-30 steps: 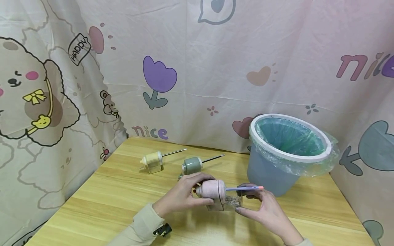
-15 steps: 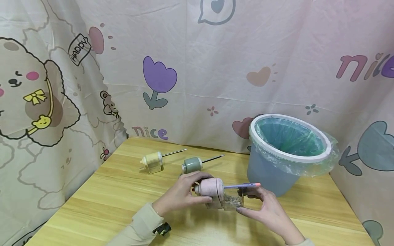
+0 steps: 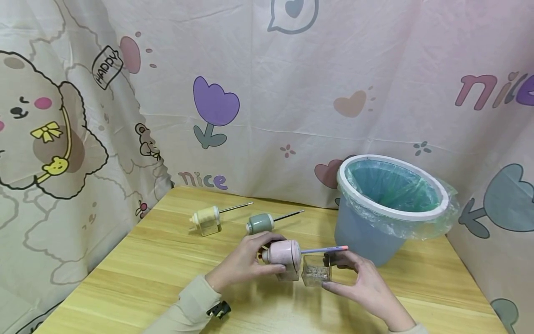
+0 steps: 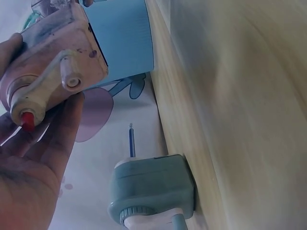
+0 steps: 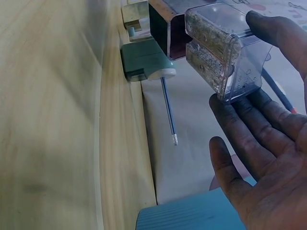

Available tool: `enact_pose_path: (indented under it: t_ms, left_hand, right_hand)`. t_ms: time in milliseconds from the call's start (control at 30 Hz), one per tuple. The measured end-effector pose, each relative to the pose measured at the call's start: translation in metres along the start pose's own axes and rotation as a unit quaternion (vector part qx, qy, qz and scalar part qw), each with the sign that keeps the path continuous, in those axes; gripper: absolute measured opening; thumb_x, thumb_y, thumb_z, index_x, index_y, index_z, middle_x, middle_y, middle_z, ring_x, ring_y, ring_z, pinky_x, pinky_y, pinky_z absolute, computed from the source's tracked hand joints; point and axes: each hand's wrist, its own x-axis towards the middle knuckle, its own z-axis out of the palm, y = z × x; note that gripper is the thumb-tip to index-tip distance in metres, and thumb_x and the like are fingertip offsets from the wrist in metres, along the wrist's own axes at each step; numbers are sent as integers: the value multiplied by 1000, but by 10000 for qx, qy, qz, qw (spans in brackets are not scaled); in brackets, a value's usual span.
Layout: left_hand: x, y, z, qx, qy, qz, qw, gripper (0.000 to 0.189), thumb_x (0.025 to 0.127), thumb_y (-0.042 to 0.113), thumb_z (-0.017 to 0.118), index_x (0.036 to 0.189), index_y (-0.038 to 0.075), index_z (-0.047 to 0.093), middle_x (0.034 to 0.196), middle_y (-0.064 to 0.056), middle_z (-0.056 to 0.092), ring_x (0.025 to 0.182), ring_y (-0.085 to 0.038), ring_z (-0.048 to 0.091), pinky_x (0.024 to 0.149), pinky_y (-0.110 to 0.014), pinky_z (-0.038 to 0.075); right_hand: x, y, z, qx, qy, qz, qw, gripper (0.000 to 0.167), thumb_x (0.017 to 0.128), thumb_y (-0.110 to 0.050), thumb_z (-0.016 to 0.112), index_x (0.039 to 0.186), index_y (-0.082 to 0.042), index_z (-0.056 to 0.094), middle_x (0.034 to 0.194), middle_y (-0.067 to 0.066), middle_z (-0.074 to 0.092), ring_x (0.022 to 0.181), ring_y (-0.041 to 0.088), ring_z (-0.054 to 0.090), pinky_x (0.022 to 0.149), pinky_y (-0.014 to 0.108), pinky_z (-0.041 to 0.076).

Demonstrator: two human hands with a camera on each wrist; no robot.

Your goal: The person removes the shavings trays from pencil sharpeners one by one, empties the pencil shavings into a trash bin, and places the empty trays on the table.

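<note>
The pink pencil sharpener (image 3: 282,253) is gripped by the curled fingers of the left hand (image 3: 244,265) over the surface (image 3: 158,260), a blue-violet pencil (image 3: 319,250) projecting from its front. The clear drawer (image 3: 315,272) is pinched between thumb and fingers of the right hand (image 3: 362,280), just beside the sharpener's body and apart from it. Removal of the drawer can be judged done; emptying is not, since shavings (image 5: 206,60) are seen inside. The lined bin (image 3: 360,232) is placed beyond the right hand; the yellow sharpener (image 3: 207,215) and green sharpener (image 3: 260,223) are left unheld.
</note>
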Motion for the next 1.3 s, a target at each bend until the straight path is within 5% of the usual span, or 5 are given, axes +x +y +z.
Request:
enact_pose_path:
  t_ms: [333, 967, 1300]
  left_hand:
    - [0, -3, 0, -173, -98, -244, 9995, 63, 87, 34, 90, 140, 12, 64, 132, -6, 72, 108, -16, 72, 95, -31, 63]
    - [-1, -6, 3, 278, -264, -534, 9978, 61, 87, 39, 89, 139, 16, 65, 136, -2, 73, 113, -17, 71, 101, -40, 60]
    - [-3, -10, 8, 345, -448, -525, 9970, 60, 90, 44, 86, 138, 16, 65, 126, 2, 75, 106, -11, 70, 94, -31, 61]
  right_hand:
    - [0, 8, -2, 89, -135, -383, 9991, 50, 80, -37, 96, 124, -27, 73, 111, -21, 77, 106, 4, 71, 97, 34, 60]
    - [0, 9, -11, 192, -76, -787, 9967, 53, 79, -30, 96, 125, -19, 72, 111, -16, 79, 100, 1, 72, 84, 26, 59]
    - [-2, 6, -18, 64, -47, -597, 9982, 53, 79, -33, 96, 125, -22, 72, 112, -16, 78, 102, 2, 71, 81, 25, 56]
